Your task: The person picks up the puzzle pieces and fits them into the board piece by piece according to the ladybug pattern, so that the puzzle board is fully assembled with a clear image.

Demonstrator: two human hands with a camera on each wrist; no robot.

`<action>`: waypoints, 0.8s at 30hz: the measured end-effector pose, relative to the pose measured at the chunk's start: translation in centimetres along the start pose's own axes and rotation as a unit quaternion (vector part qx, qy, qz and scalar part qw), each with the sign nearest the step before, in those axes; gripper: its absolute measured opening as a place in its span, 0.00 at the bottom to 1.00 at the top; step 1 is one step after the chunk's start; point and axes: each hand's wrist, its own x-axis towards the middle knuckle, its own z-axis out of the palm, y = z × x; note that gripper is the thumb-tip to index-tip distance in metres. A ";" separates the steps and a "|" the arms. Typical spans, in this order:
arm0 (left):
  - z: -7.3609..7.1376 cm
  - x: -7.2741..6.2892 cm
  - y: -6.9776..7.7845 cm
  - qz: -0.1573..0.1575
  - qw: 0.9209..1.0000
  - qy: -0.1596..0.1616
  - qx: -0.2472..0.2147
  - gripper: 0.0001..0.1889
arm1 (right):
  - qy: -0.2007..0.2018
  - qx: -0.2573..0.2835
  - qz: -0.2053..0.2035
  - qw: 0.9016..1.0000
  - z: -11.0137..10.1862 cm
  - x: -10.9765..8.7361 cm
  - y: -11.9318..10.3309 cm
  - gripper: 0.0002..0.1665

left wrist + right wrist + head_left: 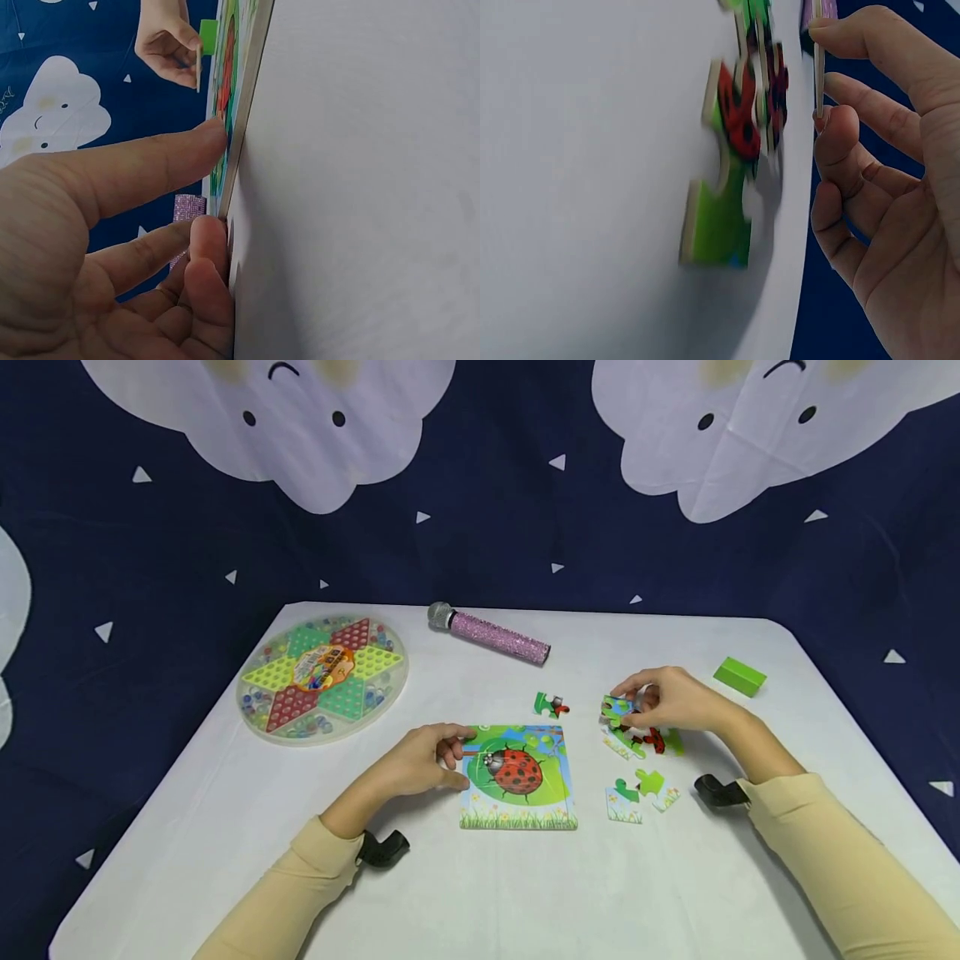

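Note:
My left hand [420, 762] rests against the left edge of a square ladybug puzzle board [551, 789], thumb low and index finger near the upper corner. In the left wrist view the thumb [180, 159] touches the board's side while the other fingers bend loosely. To the right of the board my right hand [675, 697] pinches a jigsaw piece [617, 710] between thumb and fingertips, and the right wrist view shows it edge-on. Beneath that hand lie loose red and green jigsaw pieces [739, 112]. Nearer me are more pieces [624, 804] with a flowered border.
One jigsaw piece [551, 705] lies just behind the board. A pink glittery microphone [495, 637] lies at the back, a round Chinese checkers set [306, 720] with marbles at the back left, and a green block [739, 677] at the right. A dark cloud-print cloth [487, 543] hangs behind the table.

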 end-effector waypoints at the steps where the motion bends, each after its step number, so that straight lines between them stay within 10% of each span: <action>1: 0.0 0.0 0.0 0.003 1.000 -0.004 -0.005 0.38 | -0.002 0.001 -0.006 1.000 0.1 0.1 -0.3 0.25; 24: -0.1 0.2 -0.1 -0.005 1.000 -0.004 0.002 0.40 | -0.057 -0.027 -0.096 0.993 5.1 1.9 -5.1 0.24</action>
